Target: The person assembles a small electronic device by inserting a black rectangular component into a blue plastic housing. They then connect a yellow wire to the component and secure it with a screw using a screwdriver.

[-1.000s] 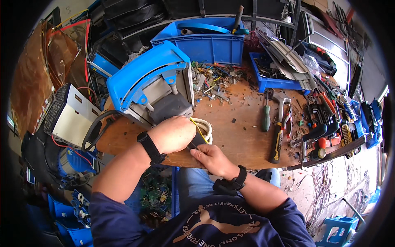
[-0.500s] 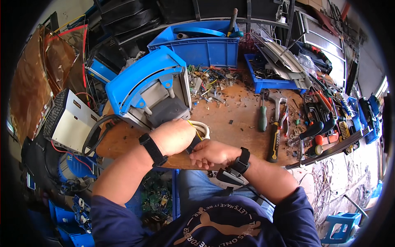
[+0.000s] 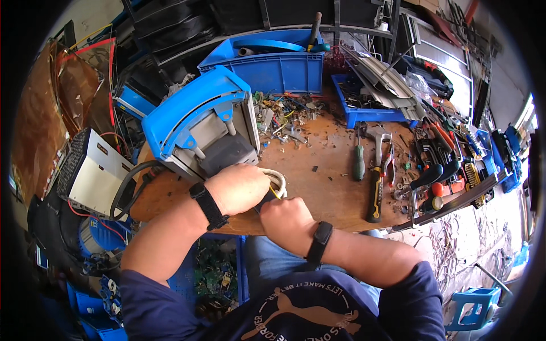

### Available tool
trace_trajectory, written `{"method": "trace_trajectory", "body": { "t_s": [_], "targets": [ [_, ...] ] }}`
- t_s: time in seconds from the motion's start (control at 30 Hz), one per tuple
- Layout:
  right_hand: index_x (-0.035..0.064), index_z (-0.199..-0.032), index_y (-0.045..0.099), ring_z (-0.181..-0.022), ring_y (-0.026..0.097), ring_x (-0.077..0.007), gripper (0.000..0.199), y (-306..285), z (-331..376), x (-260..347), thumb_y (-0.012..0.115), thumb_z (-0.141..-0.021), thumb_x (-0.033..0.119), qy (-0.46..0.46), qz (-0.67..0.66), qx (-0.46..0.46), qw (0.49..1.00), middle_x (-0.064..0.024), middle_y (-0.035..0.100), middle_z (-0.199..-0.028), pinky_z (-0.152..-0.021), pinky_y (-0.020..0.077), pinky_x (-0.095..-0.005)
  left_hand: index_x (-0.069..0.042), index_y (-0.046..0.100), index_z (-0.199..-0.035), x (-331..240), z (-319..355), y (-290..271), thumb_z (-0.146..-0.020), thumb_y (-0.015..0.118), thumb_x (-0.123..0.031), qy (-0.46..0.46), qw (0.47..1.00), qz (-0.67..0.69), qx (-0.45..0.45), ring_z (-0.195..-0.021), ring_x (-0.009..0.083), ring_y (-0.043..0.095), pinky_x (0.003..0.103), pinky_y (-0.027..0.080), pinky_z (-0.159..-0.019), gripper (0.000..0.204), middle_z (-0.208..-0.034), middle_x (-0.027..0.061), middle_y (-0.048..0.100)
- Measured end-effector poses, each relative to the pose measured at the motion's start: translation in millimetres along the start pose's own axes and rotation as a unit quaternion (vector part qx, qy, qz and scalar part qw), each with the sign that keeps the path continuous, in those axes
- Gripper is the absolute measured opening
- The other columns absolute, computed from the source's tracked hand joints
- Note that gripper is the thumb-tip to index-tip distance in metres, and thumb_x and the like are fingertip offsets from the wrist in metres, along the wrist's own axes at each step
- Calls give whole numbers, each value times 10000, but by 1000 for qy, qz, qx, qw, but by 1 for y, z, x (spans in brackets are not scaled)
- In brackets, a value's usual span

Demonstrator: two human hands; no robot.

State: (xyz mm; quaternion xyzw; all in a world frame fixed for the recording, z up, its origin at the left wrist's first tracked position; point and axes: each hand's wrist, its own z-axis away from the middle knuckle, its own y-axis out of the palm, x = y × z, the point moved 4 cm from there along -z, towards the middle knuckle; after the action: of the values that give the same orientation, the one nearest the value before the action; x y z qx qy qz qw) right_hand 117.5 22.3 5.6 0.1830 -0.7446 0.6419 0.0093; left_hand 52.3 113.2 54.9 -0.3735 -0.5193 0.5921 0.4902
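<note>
A machine with a curved blue cover [image 3: 196, 105] and grey metal body lies tilted at the left of the bench. In front of its dark grey block [image 3: 230, 153] is my left hand [image 3: 242, 187], curled with its back upward, its fingertips hidden. Beside it my right hand [image 3: 286, 219] is closed in a fist, touching a dark piece [image 3: 265, 200] between the two hands. A bit of yellow wire [image 3: 275, 193] shows above the right fist. Behind the hands lies a coiled cream cable [image 3: 277, 177]. What exactly each hand grips is hidden.
A screwdriver [image 3: 358, 162], a hammer [image 3: 376, 176] and red-handled pliers [image 3: 389, 159] lie to the right on the wooden bench [image 3: 324, 196]. Behind are a blue crate [image 3: 273, 74], scattered scrap and a blue tray [image 3: 378, 116]. A white metal box [image 3: 102, 173] stands left.
My right hand has turned over: its fingers were showing before, and now its back faces up in a fist. The right forearm has swung lower, and the yellow wire shows less. My left hand stays put.
</note>
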Motion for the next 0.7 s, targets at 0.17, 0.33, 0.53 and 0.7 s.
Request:
{"method": "trace_trajectory", "body": {
  "t_s": [0.17, 0.33, 0.53, 0.7],
  "targets": [
    [14, -790, 657, -659, 679, -220, 289, 13, 3, -21, 631, -865, 292, 61, -167, 31, 984, -106, 677, -774, -561, 529, -331, -60, 679, -667, 0, 0, 0, -703, 602, -70, 14, 1000, -9, 17, -729, 341, 654, 422, 527, -672, 86, -704, 170, 645],
    [30, -1005, 621, -556, 546, -131, 455, 77, 19, -37, 510, -967, 470, 228, -794, 199, 527, -43, 603, -735, -476, 401, -234, -59, 689, -673, -8, 0, -6, -706, 601, -73, -3, 1000, 4, 5, -717, 340, 658, 423, 534, -661, 95, -700, 167, 647],
    [114, -867, 548, -519, 414, -101, 405, 96, 13, -23, 518, -950, 510, 105, -885, 244, 382, 27, 462, -672, -457, 308, -229, -61, 693, -679, -8, 1, -1, -710, 602, -83, -13, 1000, -1, 14, -729, 344, 665, 423, 540, -668, 99, -693, 172, 647],
    [133, -828, 509, -509, 376, -78, 355, 95, 12, -17, 520, -967, 460, 105, -912, 240, 315, 62, 401, -637, -445, 290, -211, -59, 690, -683, -9, 3, -2, -706, 607, -76, -6, 1000, -7, 13, -730, 350, 668, 427, 543, -670, 87, -698, 178, 652]
  ]
}}
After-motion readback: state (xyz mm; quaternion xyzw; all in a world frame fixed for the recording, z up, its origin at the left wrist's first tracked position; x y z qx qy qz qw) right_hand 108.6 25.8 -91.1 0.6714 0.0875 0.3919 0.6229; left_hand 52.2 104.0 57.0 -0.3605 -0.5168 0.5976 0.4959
